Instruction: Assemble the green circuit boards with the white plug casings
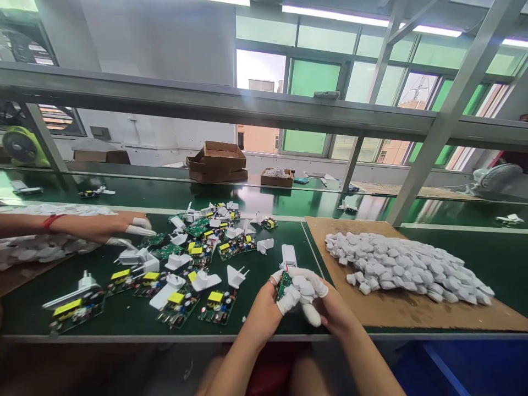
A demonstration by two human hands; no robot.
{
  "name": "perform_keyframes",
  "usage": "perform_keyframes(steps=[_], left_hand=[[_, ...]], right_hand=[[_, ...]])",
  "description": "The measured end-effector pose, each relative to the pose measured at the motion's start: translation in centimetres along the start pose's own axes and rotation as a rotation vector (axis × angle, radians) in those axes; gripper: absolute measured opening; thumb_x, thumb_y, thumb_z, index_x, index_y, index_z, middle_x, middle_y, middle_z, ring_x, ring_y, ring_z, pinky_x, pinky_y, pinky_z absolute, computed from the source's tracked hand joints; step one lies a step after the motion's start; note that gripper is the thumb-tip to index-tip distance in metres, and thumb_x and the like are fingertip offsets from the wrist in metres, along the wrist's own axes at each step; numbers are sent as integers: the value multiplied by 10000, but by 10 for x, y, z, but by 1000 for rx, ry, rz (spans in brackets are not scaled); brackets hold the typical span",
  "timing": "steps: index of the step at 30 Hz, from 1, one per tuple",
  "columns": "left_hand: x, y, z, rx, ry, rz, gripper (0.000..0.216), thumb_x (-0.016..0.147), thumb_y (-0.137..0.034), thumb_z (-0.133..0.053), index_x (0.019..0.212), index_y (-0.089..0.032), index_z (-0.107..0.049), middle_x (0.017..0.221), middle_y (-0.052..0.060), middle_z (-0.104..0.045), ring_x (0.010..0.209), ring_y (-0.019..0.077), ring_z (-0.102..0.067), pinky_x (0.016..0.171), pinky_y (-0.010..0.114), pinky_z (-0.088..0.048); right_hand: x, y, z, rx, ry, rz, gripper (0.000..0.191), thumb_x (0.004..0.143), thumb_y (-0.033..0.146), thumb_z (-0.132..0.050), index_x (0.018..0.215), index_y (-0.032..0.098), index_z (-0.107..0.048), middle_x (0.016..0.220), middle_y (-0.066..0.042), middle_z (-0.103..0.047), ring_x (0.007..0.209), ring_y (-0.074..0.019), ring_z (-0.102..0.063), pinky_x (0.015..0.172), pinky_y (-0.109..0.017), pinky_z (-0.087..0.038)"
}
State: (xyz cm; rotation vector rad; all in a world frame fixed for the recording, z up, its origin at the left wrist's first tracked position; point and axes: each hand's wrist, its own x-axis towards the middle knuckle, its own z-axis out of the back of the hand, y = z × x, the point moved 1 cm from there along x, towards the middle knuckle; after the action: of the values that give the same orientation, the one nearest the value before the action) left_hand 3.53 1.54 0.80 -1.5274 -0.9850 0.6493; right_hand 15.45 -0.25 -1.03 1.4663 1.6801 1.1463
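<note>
Just above the front part of the green bench, my left hand (284,302) grips a small green circuit board (283,285) with its fingers closed. A white plug housing (289,255) juts out beyond the fingertips, joined to the board by a red wire as far as I can see. Pressed up against it, my right hand (324,297) has its fingers curled in. White covers sheathe the fingertips of both hands, so what lies between the right fingers is hard to make out. Left of my hands lie loose circuit boards (217,306) and white plug housings (236,276).
On the right, a heap of small white pieces (396,267) lies on a cardboard sheet (350,224). A co-worker's hand (127,226) reaches in from the left over the boards. Brown boxes (218,160) stand behind, beneath a metal rail (256,113).
</note>
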Motion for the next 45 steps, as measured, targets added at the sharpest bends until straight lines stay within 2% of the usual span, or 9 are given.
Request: perform_keyframes(steps=[6, 10, 13, 17, 22, 27, 32, 37, 45], left_hand=[[-3, -4, -1, -106, -73, 79, 375, 626, -258, -562, 978, -174, -465, 941, 44, -565, 773, 164, -537, 607, 232, -409], [-3, -7, 0, -275, -222, 146, 348, 637, -280, -539, 955, -179, -443, 831, 25, -565, 650, 138, -571, 554, 227, -404], [0, -7, 1, -357, -250, 162, 321, 621, -310, -559, 890, -165, -459, 757, 18, -567, 635, 136, -574, 560, 233, -409], [2, -6, 2, -374, -245, 133, 305, 619, -279, -558, 881, -161, -456, 760, 19, -575, 623, 127, -564, 547, 229, -410], [-1, -5, 1, -287, -242, 89, 336, 618, -267, -557, 920, -167, -450, 805, 30, -584, 632, 119, -548, 548, 225, -409], [-1, -6, -1, -315, -255, 40, 347, 578, -280, -606, 881, -161, -484, 816, 30, -592, 658, 112, -524, 571, 214, -404], [1, -7, -1, -326, -258, 73, 405, 545, -335, -633, 884, -164, -494, 732, 9, -578, 624, 105, -511, 530, 198, -388], [2, -4, 1, -395, -232, 97, 394, 593, -375, -585, 916, -168, -493, 621, -30, -534, 542, 69, -465, 518, 190, -373], [3, 0, 1, -372, -218, 53, 355, 612, -314, -584, 918, -156, -498, 751, 4, -584, 681, 113, -518, 598, 205, -384]], right_hand=[[-1, 10, 3, 116, -66, 12, 465, 646, 487, -534, 967, 151, -515, 397, 85, -330, 259, -17, -180, 252, -141, -182], [-1, 19, 8, 78, -308, 187, 510, 677, 514, -457, 1036, 151, -465, 329, 113, -221, 258, -33, -118, 271, -149, -169], [1, 14, 5, -338, -468, 207, 489, 727, 470, -407, 1101, 155, -412, 426, 63, -384, 313, -65, -287, 324, -172, -237], [1, 2, -3, -1170, -498, 228, 306, 746, 322, -408, 984, 181, -537, 638, -54, -530, 615, -192, -487, 581, -314, -373], [1, 0, -1, -1589, -579, 293, 312, 727, 235, -419, 1017, 224, -534, 1007, -134, -486, 1019, -340, -340, 731, -478, -313], [-3, 4, -10, -1255, -560, 576, 329, 796, 295, -322, 1060, 189, -486, 1105, -105, -435, 1055, -243, -347, 863, -434, -287], [3, -2, -21, -766, -343, 369, 346, 793, 348, -354, 1088, 192, -448, 1058, -73, -498, 1009, -194, -415, 885, -374, -311], [7, -3, -21, -690, -192, 270, 372, 784, 364, -372, 1120, 209, -411, 1092, -46, -485, 1063, -180, -366, 933, -370, -242], [2, 0, -26, -577, -114, 242, 395, 765, 331, -437, 1142, 234, -368, 1099, -33, -481, 1064, -178, -370, 955, -385, -187]])
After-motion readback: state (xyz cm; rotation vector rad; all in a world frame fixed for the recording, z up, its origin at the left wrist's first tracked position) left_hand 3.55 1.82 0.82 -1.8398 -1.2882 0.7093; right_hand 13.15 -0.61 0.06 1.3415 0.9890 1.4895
